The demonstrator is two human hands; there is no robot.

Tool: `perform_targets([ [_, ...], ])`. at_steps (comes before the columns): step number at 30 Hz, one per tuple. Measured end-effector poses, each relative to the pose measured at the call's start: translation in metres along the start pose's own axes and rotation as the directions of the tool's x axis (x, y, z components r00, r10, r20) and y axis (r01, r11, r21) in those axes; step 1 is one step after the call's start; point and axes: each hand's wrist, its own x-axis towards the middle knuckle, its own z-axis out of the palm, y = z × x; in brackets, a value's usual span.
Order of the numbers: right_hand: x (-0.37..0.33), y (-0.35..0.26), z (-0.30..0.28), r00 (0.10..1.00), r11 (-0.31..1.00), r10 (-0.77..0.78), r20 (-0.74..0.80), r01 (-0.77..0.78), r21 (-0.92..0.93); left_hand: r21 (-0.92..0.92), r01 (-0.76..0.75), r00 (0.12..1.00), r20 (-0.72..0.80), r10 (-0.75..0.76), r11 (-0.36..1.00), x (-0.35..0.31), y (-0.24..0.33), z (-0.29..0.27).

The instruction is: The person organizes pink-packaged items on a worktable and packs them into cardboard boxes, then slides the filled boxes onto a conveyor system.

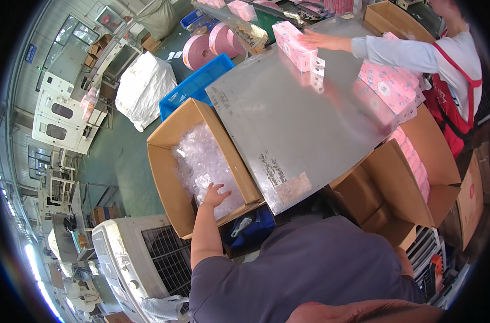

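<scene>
My left hand (215, 195) reaches over a cardboard box (164, 169) at the left of the metal table. Its fingers are apart and slightly curled, with nothing seen in them. Below and around the fingers lies a heap of clear plastic pieces (199, 151), too jumbled to make out singly. Only a bit of my right arm (404, 262) shows beside my body; the right hand is out of sight. Across the metal table (299, 134), a co-worker's hand touches a pink pack (293, 46) with a white hang tab.
More pink packs (387, 86) lie stacked at the table's right. An open cardboard carton (412, 202) with pink packs stands near my right side. Behind the plastic-filled box sits a blue crate (196, 86). A white slatted unit (126, 258) stands at lower left.
</scene>
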Motion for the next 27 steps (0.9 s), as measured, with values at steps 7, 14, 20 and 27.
perform_targets([
  [7,-0.057,-0.019,-0.029,0.988,0.987,-0.152,-0.019,0.153,0.051,0.22,0.054,0.998,-0.038,-0.047,0.974,0.005,0.003,0.031],
  [14,-0.033,-0.01,-0.015,0.977,0.978,-0.2,-0.078,0.203,0.036,-0.419,0.089,0.984,-0.104,-0.145,0.904,0.0,-0.023,0.003],
  [20,-0.006,0.0,0.0,0.976,0.978,-0.194,-0.103,0.201,0.062,-0.947,-0.008,0.991,-0.05,-0.122,0.322,-0.017,-0.024,-0.022],
  [27,0.049,0.016,0.038,0.939,0.94,-0.276,-0.205,0.308,0.145,-0.987,0.019,0.959,-0.028,0.282,-0.161,-0.054,0.042,-0.048],
])
